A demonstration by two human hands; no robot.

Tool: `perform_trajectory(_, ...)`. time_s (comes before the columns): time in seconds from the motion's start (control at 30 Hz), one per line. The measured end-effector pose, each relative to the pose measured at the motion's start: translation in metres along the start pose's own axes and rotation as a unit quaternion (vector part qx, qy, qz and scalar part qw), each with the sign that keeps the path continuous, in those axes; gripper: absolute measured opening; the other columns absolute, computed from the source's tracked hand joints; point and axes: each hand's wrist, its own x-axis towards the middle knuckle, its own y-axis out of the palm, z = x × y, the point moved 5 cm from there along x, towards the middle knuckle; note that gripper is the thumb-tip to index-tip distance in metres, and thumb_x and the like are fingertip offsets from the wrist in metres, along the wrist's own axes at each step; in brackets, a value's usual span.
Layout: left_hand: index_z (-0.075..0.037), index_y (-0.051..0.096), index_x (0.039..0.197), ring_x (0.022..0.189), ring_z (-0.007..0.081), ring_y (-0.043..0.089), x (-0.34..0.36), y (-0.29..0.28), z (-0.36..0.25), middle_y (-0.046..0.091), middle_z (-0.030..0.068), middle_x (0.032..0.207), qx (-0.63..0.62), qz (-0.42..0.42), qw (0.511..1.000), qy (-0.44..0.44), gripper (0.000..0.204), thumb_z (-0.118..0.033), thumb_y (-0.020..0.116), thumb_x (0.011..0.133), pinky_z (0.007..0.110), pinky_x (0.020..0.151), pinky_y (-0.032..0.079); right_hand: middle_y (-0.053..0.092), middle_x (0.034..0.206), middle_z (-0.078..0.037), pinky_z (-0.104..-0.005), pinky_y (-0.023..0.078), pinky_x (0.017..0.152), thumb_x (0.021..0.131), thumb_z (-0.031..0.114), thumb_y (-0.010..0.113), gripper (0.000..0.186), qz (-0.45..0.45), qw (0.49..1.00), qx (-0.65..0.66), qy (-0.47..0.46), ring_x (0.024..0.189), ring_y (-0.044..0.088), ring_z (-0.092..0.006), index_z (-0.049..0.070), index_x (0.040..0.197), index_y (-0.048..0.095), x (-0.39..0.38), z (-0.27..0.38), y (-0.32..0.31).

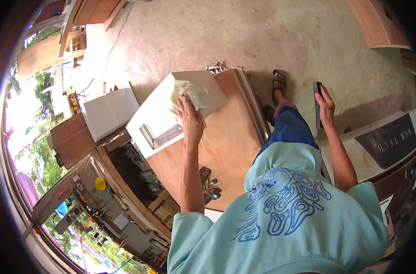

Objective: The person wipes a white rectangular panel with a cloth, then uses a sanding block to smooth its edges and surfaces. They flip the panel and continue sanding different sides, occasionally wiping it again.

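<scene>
My left hand (190, 119) bears down on a bunched pale cloth (189, 91), its fingers laid over it. Under the cloth is a white board (148, 112) with a rectangular opening near its left corner, set on a plywood-topped workbench (226, 150). Out to the right, away from the bench, my right hand (326, 108) grips a long, narrow dark block (317, 98), held upright with fingers wrapped around its side. Whether the block has an abrasive face cannot be made out.
On the bench near my body lies a power tool (211, 189). Left of the bench stand a white panel (111, 113) and shelving with tools (121, 196). A light machine cover with a dark plate (386, 140) is at my right. Wooden cabinets (381, 25) stand across the concrete floor (208, 32).
</scene>
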Motion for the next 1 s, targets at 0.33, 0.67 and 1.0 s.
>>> perform_trajectory(0.33, 0.004, 0.031, 0.148, 0.146, 0.0407, 0.021, 0.042, -0.015, 0.035, 0.023, 0.0200, 0.159, 0.080, -0.028, 0.996, -0.007, 0.062, -0.023, 0.053, 0.097, 0.054, 0.117, 0.023, 0.049, 0.144, -0.019, -0.0334, 0.032, 0.113, 0.094, 0.026, 0.060, 0.058, 0.073, 0.994, 0.078, 0.000, 0.134, 0.045, -0.0274, -0.005, 0.140, 0.047, -0.007, -0.008, 0.045)
perform_trajectory(0.67, -0.004, 0.038, 0.147, 0.147, 0.0315, 0.024, 0.024, -0.008, 0.079, 0.032, 0.0115, 0.157, 0.108, -0.180, 0.960, -0.185, 0.056, -0.034, 0.040, 0.100, 0.050, 0.119, 0.017, 0.042, 0.149, -0.020, -0.0374, 0.029, 0.114, 0.100, 0.022, 0.048, 0.047, 0.227, 0.955, 0.152, -0.111, 0.137, 0.040, -0.0314, -0.001, 0.141, 0.047, -0.079, 0.103, 0.225)
perform_trajectory(1.0, -0.003, 0.046, 0.142, 0.144, 0.0322, 0.031, 0.021, -0.015, 0.068, 0.038, 0.0120, 0.154, 0.122, -0.205, 0.954, -0.181, 0.053, -0.031, 0.046, 0.097, 0.053, 0.117, 0.021, 0.039, 0.150, -0.021, -0.0374, 0.028, 0.114, 0.102, 0.019, 0.048, 0.048, 0.245, 0.926, 0.080, -0.276, 0.138, 0.038, -0.0345, -0.005, 0.143, 0.042, -0.154, 0.174, 0.324)
